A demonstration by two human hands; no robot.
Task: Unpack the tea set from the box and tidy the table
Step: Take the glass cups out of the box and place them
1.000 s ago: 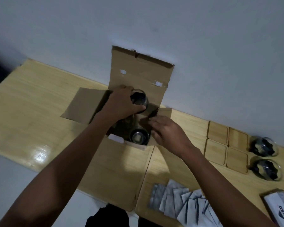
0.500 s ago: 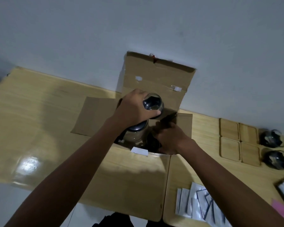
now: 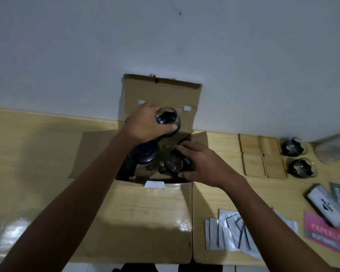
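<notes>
Glass cup (image 3: pixel 167 121) first: my left hand (image 3: pixel 147 124) has it wrapped from the side, thumb across the near wall, fingers behind, and it hangs above the back of the open cardboard box (image 3: pixel 161 216), in front of the raised rear flap. Its mouth tilts toward me and slightly up, so its long axis leans out of vertical, base away from the camera. Dark packing seems to sit inside it.

My right hand (image 3: pixel 202 165) is down in the box, fingers curled around a second cup (image 3: pixel 175 163) that lies with its mouth toward me; whether the grip has fully closed I cannot tell, since the palm hides the far side. Beside it, under my left wrist, stands the teapot (image 3: pixel 145 160) with its dark lid up.

To do this step well, I judge I should lift both cups straight up until they are clear of the box walls and the teapot, then turn them upright before carrying them right. Glass on glass is the risk, so I would keep the two apart. The natural place for them is the table (image 3: pixel 28 146), near the two cups (image 3: pixel 296 158) already set beside the four wooden coasters (image 3: pixel 261 156), matching their orientation. The foil sachets (image 3: pixel 228 234) and leaflets (image 3: pixel 322 232) need avoiding.
</notes>
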